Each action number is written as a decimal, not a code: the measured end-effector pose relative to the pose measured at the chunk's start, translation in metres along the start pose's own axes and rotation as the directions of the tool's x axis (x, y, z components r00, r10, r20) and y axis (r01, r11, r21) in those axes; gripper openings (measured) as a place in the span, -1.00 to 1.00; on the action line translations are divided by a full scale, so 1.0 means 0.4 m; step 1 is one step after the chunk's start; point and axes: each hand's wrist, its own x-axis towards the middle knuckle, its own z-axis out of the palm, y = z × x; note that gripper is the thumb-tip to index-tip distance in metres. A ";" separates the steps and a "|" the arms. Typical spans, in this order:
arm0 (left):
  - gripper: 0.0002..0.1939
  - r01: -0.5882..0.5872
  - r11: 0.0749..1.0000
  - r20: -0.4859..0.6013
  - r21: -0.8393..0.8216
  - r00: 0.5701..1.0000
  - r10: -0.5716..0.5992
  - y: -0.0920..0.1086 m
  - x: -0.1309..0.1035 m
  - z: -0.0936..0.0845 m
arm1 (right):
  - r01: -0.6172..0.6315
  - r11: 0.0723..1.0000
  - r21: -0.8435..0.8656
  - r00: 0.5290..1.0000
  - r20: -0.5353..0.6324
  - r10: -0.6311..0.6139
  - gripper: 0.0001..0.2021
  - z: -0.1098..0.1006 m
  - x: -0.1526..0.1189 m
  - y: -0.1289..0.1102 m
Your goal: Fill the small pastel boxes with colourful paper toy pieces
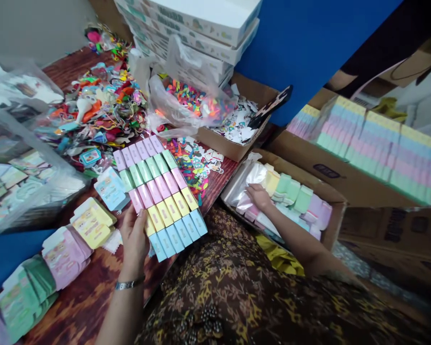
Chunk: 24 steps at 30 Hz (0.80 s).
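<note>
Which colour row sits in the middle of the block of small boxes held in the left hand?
The pink row: two rows flank it each side, the purple row and green row above, the yellow row and blue row below.

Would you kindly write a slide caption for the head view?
Left hand holding a block of small pastel cardboard boxes, right hand on clear plastic in an open brown carton.

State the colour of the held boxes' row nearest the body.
The row is light blue, best seen in the head view.
</note>
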 end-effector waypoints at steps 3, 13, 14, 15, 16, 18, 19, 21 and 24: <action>-0.44 -0.003 1.000 0.001 0.005 1.000 0.003 0.000 0.002 0.000 | -0.030 1.000 0.005 1.000 -0.009 0.030 -0.63 -0.016 0.016 -0.003; -0.45 -0.001 1.000 0.014 -0.003 1.000 0.001 -0.013 0.008 -0.013 | -0.320 0.932 0.169 0.921 -0.175 0.348 -0.47 -0.094 0.062 0.018; -0.46 0.000 1.000 0.014 -0.005 1.000 0.000 -0.012 0.008 -0.013 | -0.379 0.905 0.193 0.891 -0.188 0.414 -0.39 -0.091 0.064 0.018; -0.47 0.003 1.000 0.016 -0.009 1.000 -0.003 -0.011 0.007 -0.012 | -0.428 0.878 0.216 0.864 -0.189 0.468 -0.31 -0.086 0.067 0.016; -0.48 0.006 1.000 0.023 -0.012 1.000 -0.006 -0.010 0.007 -0.012 | -0.460 0.855 0.237 0.845 -0.179 0.504 -0.26 -0.080 0.072 0.010; -0.48 0.011 1.000 0.030 -0.016 1.000 -0.010 -0.007 0.008 -0.013 | -0.478 0.835 0.273 0.836 -0.149 0.528 -0.25 -0.069 0.084 -0.004; -0.47 0.012 1.000 0.035 -0.017 0.999 -0.011 -0.006 0.009 -0.013 | -0.471 0.833 0.290 0.841 -0.137 0.523 -0.27 -0.065 0.091 -0.010; -0.47 0.010 1.000 0.045 -0.015 0.999 -0.009 -0.004 0.011 -0.015 | -0.449 0.834 0.319 0.853 -0.123 0.506 -0.33 -0.063 0.102 -0.015; -0.47 0.004 1.000 0.054 -0.007 0.999 -0.003 -0.003 0.013 -0.018 | -0.448 0.829 0.336 0.857 -0.104 0.505 -0.40 -0.068 0.095 0.002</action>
